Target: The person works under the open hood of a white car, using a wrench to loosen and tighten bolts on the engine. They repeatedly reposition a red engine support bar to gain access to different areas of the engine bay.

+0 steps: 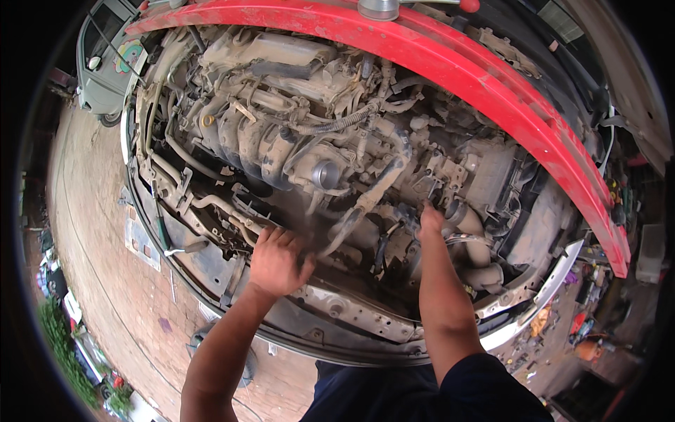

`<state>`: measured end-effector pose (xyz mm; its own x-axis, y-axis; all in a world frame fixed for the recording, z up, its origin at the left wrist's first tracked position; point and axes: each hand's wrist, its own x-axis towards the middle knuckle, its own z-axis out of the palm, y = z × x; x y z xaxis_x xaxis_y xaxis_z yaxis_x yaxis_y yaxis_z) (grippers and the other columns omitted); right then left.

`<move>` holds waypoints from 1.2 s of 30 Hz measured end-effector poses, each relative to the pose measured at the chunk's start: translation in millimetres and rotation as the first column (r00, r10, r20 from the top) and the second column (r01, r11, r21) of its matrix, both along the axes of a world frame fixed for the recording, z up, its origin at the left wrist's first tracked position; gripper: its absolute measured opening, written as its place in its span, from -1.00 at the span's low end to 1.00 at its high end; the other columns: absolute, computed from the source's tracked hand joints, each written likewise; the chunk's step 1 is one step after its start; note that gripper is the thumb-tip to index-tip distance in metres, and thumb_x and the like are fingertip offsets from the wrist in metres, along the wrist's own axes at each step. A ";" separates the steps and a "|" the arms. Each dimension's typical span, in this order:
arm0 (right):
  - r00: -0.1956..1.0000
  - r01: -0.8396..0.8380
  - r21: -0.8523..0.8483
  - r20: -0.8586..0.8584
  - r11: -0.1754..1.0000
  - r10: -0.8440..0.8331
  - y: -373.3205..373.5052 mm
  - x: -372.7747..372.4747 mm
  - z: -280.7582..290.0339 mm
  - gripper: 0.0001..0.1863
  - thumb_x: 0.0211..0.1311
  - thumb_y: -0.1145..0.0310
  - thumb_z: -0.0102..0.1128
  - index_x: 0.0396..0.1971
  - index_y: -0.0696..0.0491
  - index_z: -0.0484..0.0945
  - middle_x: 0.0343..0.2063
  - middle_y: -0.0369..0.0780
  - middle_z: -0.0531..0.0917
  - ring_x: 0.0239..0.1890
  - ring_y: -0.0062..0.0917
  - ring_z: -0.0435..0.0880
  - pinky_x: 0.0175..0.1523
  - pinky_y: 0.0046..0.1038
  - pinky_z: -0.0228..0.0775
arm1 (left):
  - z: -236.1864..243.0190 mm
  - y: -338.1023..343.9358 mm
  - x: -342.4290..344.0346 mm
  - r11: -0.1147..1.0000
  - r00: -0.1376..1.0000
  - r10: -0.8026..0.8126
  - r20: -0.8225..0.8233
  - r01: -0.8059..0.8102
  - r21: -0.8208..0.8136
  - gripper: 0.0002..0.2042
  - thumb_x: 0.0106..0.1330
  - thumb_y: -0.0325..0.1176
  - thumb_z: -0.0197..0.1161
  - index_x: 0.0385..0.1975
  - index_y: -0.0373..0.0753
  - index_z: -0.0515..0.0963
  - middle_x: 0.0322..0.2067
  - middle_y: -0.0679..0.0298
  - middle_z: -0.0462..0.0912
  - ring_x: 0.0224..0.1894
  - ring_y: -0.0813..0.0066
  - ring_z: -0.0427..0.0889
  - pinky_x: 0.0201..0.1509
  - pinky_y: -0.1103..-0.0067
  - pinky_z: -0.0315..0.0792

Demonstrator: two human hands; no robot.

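Observation:
A dusty car engine (260, 133) fills the open bay in front of me. My left hand (280, 261) leans on the radiator support (358, 307) at the bay's near edge. Its fingers bend over the far side of the bar, and the thumb sticks out to the right. Deeper in the bay, to the right, my right hand (430, 221) is closed beside a metal bracket (453, 174). A thin shiny metal piece (432, 188) shows just beyond its fingertips; whether I hold it cannot be made out. The round, bare throttle opening (325, 174) faces me between the hands.
A long red bumper beam (485, 88) lies across the far side of the bay. Left of my left hand, a hammer-like tool (188, 247) and a green-handled tool (162, 231) rest on the front panel. Loose parts litter the ground at right. A grey vehicle (105, 67) stands far left.

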<state>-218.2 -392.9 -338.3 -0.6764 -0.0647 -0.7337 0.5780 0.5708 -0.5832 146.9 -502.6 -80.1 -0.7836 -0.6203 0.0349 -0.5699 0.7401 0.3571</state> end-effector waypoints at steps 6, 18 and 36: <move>0.959 -0.155 0.305 -0.181 0.940 0.217 -11.1 1.6 13.7 -0.27 0.13 -0.16 0.41 0.03 0.22 0.64 0.06 -0.08 0.67 0.09 -0.27 0.63 0.15 -0.24 0.43 | -1.3 -0.6 0.4 0.999 1.000 0.021 -0.014 -0.021 0.024 -0.74 0.10 -0.22 0.31 -0.32 -0.27 0.67 -0.27 0.11 0.68 -0.12 0.12 0.60 0.13 0.31 0.38; 0.953 -0.195 0.193 -0.192 0.961 0.232 -3.3 0.9 29.0 -0.10 0.17 -0.26 0.33 0.16 0.32 0.51 0.22 0.05 0.56 0.14 -0.20 0.61 0.09 -0.15 0.48 | 1.7 -3.1 -0.1 0.999 0.999 0.008 0.032 -0.009 0.042 -0.66 0.15 -0.19 0.27 -0.16 -0.26 0.65 -0.21 0.11 0.69 -0.08 0.12 0.61 0.17 0.31 0.36; 0.988 -0.053 0.002 -0.143 0.999 0.052 -8.9 16.5 37.2 -0.16 0.21 -0.20 0.30 0.19 0.28 0.48 0.13 -0.01 0.60 0.06 -0.11 0.64 0.08 -0.12 0.54 | -3.1 0.2 2.8 0.999 0.998 0.043 -0.034 -0.042 0.022 -0.73 0.12 -0.20 0.29 -0.32 -0.28 0.67 -0.27 0.11 0.68 -0.12 0.13 0.60 0.13 0.33 0.37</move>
<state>-201.7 -401.7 -301.2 -0.7703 -0.1039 -0.6292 0.4576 0.5972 -0.6588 149.8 -502.3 -83.2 -0.7549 -0.6541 0.0477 -0.5880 0.7072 0.3925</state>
